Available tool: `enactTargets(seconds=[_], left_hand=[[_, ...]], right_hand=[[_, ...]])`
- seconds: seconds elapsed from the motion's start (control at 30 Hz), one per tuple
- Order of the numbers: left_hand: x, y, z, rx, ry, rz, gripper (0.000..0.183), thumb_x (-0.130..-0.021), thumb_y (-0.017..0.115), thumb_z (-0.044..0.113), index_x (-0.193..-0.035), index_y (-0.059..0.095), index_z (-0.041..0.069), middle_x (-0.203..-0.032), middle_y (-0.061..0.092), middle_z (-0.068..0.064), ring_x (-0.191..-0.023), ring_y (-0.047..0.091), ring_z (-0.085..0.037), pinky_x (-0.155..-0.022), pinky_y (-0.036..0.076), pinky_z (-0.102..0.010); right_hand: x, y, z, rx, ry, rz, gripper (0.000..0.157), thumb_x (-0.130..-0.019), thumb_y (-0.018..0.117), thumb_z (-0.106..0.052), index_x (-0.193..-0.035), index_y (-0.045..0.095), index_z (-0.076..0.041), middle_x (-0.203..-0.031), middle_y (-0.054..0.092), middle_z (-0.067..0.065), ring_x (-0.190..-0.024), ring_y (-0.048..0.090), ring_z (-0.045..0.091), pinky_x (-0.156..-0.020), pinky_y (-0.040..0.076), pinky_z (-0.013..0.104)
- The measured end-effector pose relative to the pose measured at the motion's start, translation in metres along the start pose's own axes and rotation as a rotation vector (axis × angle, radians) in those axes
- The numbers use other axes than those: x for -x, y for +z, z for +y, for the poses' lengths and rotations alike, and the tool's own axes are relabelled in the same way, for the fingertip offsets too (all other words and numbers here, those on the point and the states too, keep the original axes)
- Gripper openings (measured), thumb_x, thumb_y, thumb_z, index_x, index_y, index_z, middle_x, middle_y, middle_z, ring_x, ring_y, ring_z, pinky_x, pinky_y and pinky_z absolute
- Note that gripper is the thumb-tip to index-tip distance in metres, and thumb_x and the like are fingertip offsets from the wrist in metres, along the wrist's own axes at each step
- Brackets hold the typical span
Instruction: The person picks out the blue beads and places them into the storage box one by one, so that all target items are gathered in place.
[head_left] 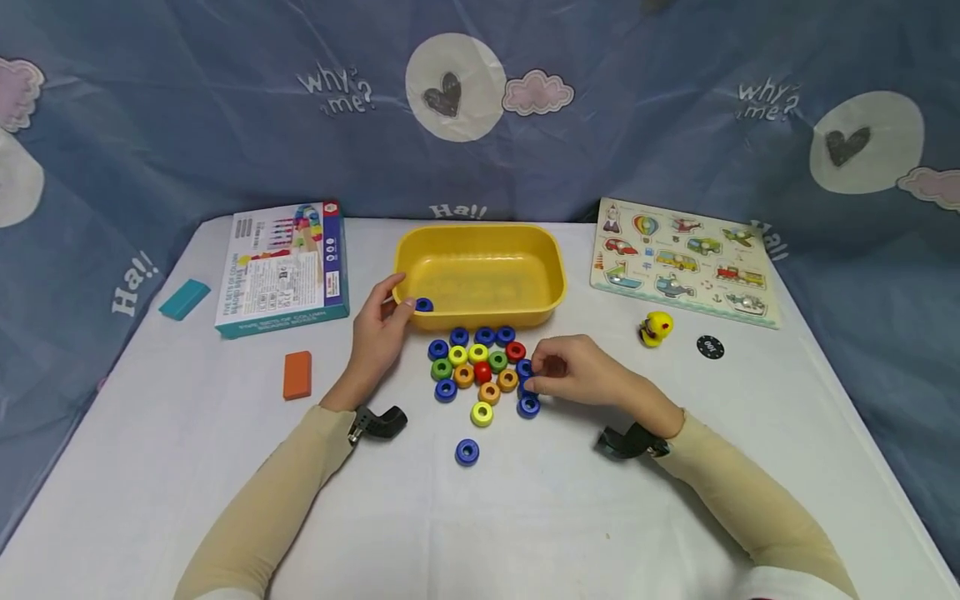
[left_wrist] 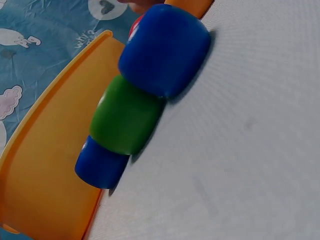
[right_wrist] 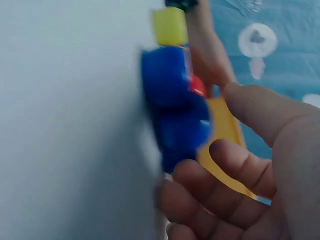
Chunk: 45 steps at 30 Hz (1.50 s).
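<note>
My left hand (head_left: 378,325) grips the left rim of a yellow plastic basin (head_left: 480,318), its thumb close to a blue ring bead (head_left: 423,305) inside. In front of the basin lies a cluster of blue, yellow, green, orange and red ring beads (head_left: 478,354). My right hand (head_left: 577,369) is at the cluster's right side, fingertips near the blue beads (head_left: 528,406). In the right wrist view its thumb (right_wrist: 255,107) and fingers stand apart, with blurred blue beads (right_wrist: 167,77) just beyond them. The left wrist view shows blue and green beads (left_wrist: 127,115) beside the basin.
A boxed toy (head_left: 281,271), a teal block (head_left: 184,299) and an orange block (head_left: 297,375) lie to the left. On the right are a picture puzzle board (head_left: 682,262), a yellow duck (head_left: 656,328) and a black chip (head_left: 710,347). One blue bead (head_left: 467,452) lies nearer the front.
</note>
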<state>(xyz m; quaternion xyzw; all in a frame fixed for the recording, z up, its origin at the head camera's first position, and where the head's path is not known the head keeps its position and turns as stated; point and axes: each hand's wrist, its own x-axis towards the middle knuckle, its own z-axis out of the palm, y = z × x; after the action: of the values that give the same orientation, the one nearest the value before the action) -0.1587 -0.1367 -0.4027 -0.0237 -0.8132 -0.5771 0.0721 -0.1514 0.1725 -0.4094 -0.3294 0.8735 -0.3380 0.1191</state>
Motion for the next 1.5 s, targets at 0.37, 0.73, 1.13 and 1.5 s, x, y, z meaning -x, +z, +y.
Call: enactTargets(seconds=[0.37,0.73,1.13,1.5], left_hand=[[-0.001,-0.004,0.003,-0.001,-0.011,0.001,0.046,-0.1,0.049,0.015,-0.144,0.042,0.005,-0.154,0.038,-0.013,-0.125,0.051,-0.034,-0.108,0.044,-0.046],[0.0,-0.005,0.004,0.0,-0.016,0.012,0.046,-0.1,0.049,0.014,-0.145,0.041,0.005,-0.154,0.037,-0.013,-0.128,0.05,-0.034,-0.109,0.043,-0.045],[-0.014,0.002,-0.038,0.016,-0.015,0.02,0.047,-0.1,0.052,0.026,-0.146,0.043,0.019,-0.155,0.037,0.001,-0.127,0.051,-0.026,-0.108,0.045,-0.042],[-0.014,0.003,-0.039,0.025,-0.004,0.023,0.046,-0.1,0.053,0.026,-0.144,0.045,0.017,-0.155,0.038,-0.001,-0.128,0.051,-0.027,-0.107,0.045,-0.042]], right_hand=[[-0.005,0.01,-0.002,0.031,-0.014,-0.011,0.02,-0.084,0.075,-0.03,-0.084,0.059,-0.019,-0.069,0.052,-0.009,-0.064,0.05,0.01,-0.056,0.039,0.02],[-0.008,-0.005,0.0,-0.043,0.007,-0.087,0.015,-0.083,0.075,-0.025,-0.088,0.062,-0.019,-0.075,0.058,-0.007,-0.069,0.053,0.011,-0.06,0.046,0.021],[-0.066,-0.054,-0.029,-0.004,-0.061,0.131,0.016,-0.081,0.073,-0.011,-0.096,0.07,-0.007,-0.089,0.07,0.005,-0.07,0.062,0.014,-0.067,0.054,0.027],[-0.168,-0.008,-0.027,0.028,0.169,-0.028,0.016,-0.085,0.075,-0.02,-0.094,0.069,-0.009,-0.092,0.068,0.005,-0.081,0.058,0.017,-0.074,0.05,0.024]])
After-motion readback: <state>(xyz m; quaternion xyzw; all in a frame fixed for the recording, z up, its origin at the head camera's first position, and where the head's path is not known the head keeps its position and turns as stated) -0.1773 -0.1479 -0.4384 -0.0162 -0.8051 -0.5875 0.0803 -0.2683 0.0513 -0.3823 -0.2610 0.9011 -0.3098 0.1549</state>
